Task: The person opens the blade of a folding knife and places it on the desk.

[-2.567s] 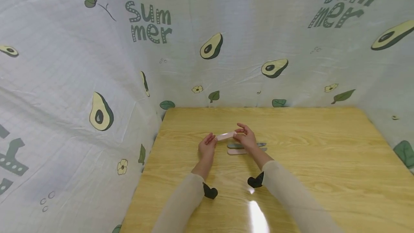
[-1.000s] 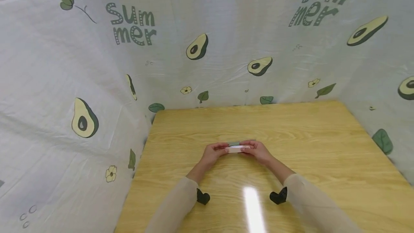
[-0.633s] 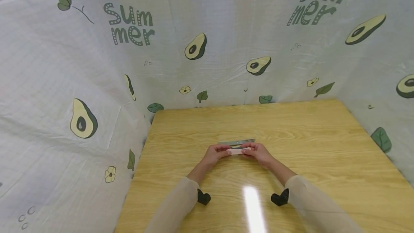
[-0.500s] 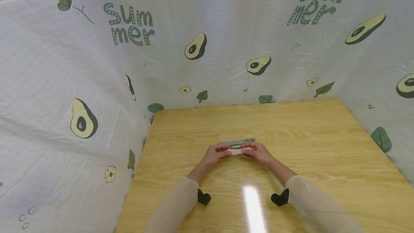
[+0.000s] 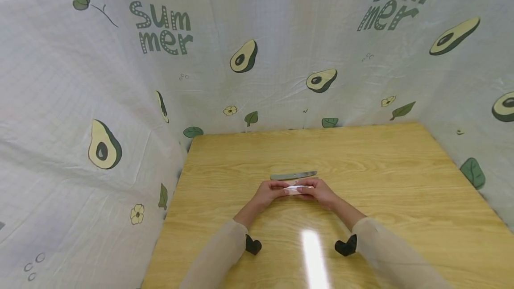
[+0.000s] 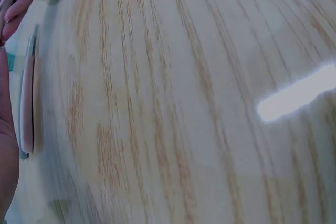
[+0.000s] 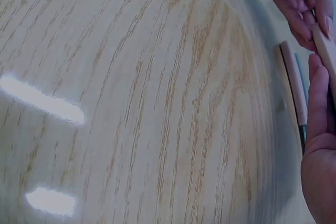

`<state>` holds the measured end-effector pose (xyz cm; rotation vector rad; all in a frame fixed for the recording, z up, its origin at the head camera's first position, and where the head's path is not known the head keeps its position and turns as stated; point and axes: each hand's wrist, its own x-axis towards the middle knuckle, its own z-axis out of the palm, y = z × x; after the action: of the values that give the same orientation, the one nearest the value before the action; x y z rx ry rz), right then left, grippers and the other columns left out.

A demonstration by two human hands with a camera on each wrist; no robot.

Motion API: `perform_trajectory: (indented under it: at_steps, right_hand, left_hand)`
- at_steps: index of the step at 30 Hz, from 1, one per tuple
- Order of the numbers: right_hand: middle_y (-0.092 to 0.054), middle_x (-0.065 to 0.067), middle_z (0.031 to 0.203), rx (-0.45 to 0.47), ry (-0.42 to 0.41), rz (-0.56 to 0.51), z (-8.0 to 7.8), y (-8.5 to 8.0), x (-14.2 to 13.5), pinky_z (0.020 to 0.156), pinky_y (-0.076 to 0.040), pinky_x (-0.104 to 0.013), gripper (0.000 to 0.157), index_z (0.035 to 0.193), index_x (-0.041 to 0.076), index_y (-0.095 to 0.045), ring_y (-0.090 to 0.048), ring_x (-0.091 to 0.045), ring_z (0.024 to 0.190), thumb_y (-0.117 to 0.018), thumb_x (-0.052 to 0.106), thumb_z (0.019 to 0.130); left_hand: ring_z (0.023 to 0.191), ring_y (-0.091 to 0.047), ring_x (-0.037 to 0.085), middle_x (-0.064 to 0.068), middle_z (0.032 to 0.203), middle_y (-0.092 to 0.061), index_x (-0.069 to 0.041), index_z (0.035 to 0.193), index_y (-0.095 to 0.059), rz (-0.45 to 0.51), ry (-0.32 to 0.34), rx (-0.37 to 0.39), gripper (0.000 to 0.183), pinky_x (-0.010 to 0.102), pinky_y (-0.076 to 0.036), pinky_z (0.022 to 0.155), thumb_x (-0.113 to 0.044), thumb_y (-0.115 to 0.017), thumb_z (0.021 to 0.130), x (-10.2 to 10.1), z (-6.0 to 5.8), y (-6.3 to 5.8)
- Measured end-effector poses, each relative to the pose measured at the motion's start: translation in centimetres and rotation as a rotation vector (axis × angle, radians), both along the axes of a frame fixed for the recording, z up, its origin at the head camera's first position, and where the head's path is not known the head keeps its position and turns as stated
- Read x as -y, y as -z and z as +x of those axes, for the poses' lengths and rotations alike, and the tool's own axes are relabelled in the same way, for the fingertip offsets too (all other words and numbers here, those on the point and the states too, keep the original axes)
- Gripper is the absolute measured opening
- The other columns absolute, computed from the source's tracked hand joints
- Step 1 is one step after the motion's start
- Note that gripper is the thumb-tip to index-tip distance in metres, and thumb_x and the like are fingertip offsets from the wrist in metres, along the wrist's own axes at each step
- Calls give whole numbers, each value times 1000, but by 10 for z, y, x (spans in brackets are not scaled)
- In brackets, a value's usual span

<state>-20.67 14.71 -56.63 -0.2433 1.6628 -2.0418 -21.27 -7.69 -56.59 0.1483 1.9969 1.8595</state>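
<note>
Both hands pinch a short, pale pink bar-shaped thing (image 5: pixel 293 190), which looks like a knife handle. My left hand (image 5: pixel 270 192) grips its left end and my right hand (image 5: pixel 319 191) its right end, with thumbs on the near side. A bright white strip shows along its top; whether this is a blade or glare I cannot tell. In the right wrist view the pink bar (image 7: pixel 324 51) runs between the fingers of both hands. Just beyond the hands lies a green-handled knife (image 5: pixel 283 176), blade to the right. A pink-handled knife (image 7: pixel 295 82) lies beside it, partly hidden by the hands.
The wooden table (image 5: pixel 225 217) has a bright light reflection (image 5: pixel 315 258) near its front. A white cloth (image 5: pixel 281 21) printed with avocados hangs behind the table and along both sides.
Since the earliest frame the hands have brought the pink bar from beyond the two knives to their near side. In the last half second the bar turned slightly, and its top now looks whiter.
</note>
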Motion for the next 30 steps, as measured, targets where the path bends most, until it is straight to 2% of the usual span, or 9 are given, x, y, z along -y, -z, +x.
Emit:
perform_trajectory:
  at_steps: [5, 9, 12, 15, 21, 24, 30]
  right_hand:
    - [-67, 2, 98, 24, -17, 26, 3, 1, 3, 82, -59, -27, 29, 118, -12, -60, -70, -9, 86, -61, 5, 94]
    - [-70, 4, 95, 32, -49, 33, 3, 3, 7, 81, -59, -25, 31, 119, -17, -57, -70, -8, 87, -59, 3, 94]
    - [-71, 4, 92, 48, -48, 34, 2, 4, 9, 81, -59, -25, 26, 115, -14, -61, -71, -8, 86, -59, 1, 94]
    - [-72, 4, 90, 50, -36, 45, 2, 7, 10, 80, -59, -26, 22, 111, -11, -64, -71, -8, 85, -60, 1, 93]
    - [-72, 5, 89, 50, -38, 58, 5, 7, 13, 80, -59, -26, 19, 108, -6, -68, -70, -8, 85, -62, 2, 92]
    - [-72, 4, 90, 55, -35, 66, 6, 6, 14, 79, -59, -25, 20, 109, -7, -67, -70, -8, 85, -62, 2, 92]
    - [-71, 2, 90, 98, -3, 63, 9, 5, 17, 77, -59, -24, 16, 105, -1, -70, -71, -10, 83, -60, 3, 93]
  left_hand:
    - [79, -66, 4, 9, 94, -75, 2, 108, -70, -53, 37, -3, 27, 20, -57, 72, -9, -75, 84, 3, 2, 2]
    - [79, -67, 5, 8, 94, -75, 0, 110, -70, -40, 80, 14, 27, 21, -58, 73, -9, -74, 84, 4, 3, 4]
    - [79, -67, 7, 8, 92, -75, 2, 109, -70, -12, 83, 39, 27, 23, -59, 74, -7, -73, 85, 3, 5, 5]
    - [76, -66, 6, 4, 86, -74, 3, 106, -70, -36, 67, 40, 25, 21, -58, 71, -8, -75, 84, 4, 5, 6]
    - [73, -64, 4, -1, 81, -72, 6, 104, -69, -52, 58, 26, 24, 23, -58, 72, -6, -75, 83, 6, 7, 9]
    - [73, -64, 4, -3, 80, -70, 7, 104, -68, -43, 55, 27, 25, 23, -58, 71, -5, -74, 83, 7, 7, 11]
    - [72, -64, 5, 0, 79, -69, 7, 104, -67, -23, 68, 36, 25, 24, -59, 72, -6, -75, 83, 8, 8, 10]
